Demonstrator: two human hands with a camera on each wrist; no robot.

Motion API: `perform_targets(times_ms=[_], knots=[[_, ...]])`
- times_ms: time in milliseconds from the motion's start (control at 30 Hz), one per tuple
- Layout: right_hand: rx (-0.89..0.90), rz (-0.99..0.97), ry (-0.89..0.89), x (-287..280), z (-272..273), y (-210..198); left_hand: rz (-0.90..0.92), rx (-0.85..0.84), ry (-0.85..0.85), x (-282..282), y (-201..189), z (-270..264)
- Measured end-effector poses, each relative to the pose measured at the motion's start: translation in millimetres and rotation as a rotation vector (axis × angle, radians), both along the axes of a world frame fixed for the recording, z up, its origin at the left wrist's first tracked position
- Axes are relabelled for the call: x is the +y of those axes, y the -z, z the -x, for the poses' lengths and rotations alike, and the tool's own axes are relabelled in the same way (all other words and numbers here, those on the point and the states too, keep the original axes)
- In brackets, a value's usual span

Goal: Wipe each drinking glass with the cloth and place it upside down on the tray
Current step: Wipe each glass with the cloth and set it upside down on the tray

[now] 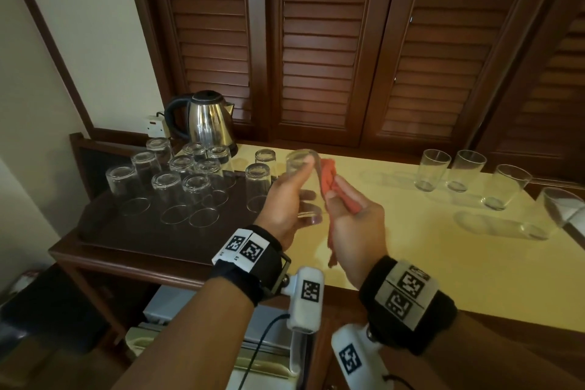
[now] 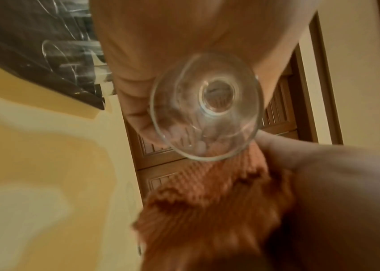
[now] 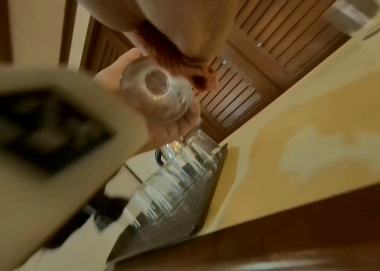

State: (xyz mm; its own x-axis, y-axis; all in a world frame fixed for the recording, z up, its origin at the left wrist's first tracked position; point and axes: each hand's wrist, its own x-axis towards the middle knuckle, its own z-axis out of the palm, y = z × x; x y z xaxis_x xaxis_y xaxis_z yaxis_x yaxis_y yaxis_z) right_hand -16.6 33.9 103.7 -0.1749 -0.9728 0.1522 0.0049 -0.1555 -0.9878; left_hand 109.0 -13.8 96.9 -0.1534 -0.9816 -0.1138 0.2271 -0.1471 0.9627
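Two hands, glass [image 1: 304,187], orange cloth [image 1: 332,184]

On the counter [image 1: 411,231], the tray [image 1: 133,231] lies at 9 o'clock with upturned glasses [image 1: 164,187] on it. The kettle [image 1: 209,120] stands behind the tray at 11. Four upright glasses [image 1: 465,171] stand in a row at 2 o'clock, well apart from the tray.

Dim, warm indoor light throughout — glare only on the steel kettle [image 1: 210,123] and soft pale reflections on the yellow countertop [image 1: 443,247], wide-angle bending at the head view's edges, both wrist views smeared by motion blur, nearest surfaces badly out of focus.
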Motion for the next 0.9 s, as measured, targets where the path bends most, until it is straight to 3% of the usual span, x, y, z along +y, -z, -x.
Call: perform_targets(times_ms=[100, 267, 367, 533, 633, 767, 900], knots=[[-0.078, -0.039, 0.068, -4.5, 7.2, -4.2, -0.013, -0.063, 0.128, 5.0, 0.5, 2.5], [-0.027, 0.031, -0.026, 6.1, -1.1, 1.3, 0.023, -0.047, -0.031, 2.8, -2.8, 2.7], [-0.051, 0.004, 0.076, -5.2, 4.6, 0.4, -0.004, -0.062, 0.139, 8.2, -0.8, 0.9], [0.003, 0.008, -0.005, 9.8, 2.2, 2.7, 0.033, -0.031, -0.015, 6.1, -0.1, 2.8], [-0.071, 0.005, 0.080, 2.1, 10.8, 3.4, -0.005, -0.056, 0.132, 14.4, 4.5, 4.2], [-0.020, 0.023, 0.023, 8.3, 5.2, 6.7, 0.036, -0.012, -0.051, 14.0, 7.2, 7.8], [-0.056, 0.031, 0.090, 2.7, 13.8, 4.5, -0.010, -0.035, 0.102, 18.2, 6.8, 9.1]])
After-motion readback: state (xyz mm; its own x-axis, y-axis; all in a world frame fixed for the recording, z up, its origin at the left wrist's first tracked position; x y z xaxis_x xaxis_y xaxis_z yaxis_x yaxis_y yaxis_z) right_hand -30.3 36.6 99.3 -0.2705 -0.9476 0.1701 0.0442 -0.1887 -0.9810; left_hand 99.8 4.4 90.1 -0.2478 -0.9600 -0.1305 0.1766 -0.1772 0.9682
